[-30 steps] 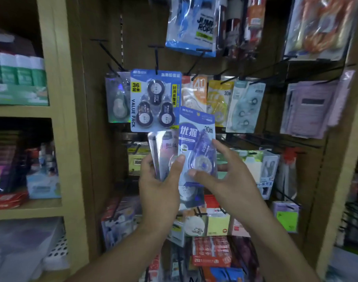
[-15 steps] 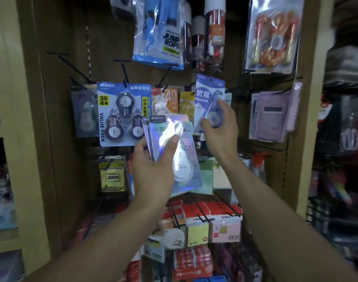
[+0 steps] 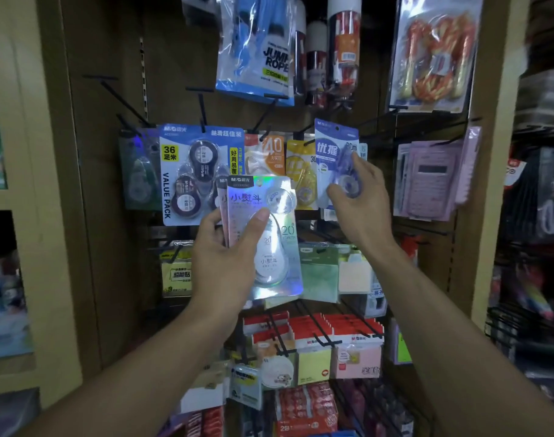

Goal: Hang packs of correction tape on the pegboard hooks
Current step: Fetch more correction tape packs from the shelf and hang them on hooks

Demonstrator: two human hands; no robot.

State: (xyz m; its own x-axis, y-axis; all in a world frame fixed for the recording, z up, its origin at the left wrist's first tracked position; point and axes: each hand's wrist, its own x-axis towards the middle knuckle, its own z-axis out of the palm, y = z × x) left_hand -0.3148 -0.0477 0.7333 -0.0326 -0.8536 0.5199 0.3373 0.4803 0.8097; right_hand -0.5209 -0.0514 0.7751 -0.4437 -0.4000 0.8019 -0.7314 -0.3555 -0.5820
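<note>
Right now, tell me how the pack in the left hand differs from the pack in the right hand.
The left hand grips a holographic silver pack at chest height; the right hand lifts a blue pack up among the hanging row. The silver pack fronts a stack of several; the blue pack is single. The silver pack reads 20, the blue pack 30m. Both are carded correction tape blisters.

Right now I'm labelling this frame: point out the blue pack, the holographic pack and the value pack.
blue pack (image 3: 332, 152): head view, printed card front.
holographic pack (image 3: 279, 272): head view, lower blister.
value pack (image 3: 193, 171): head view, card centre.
</note>
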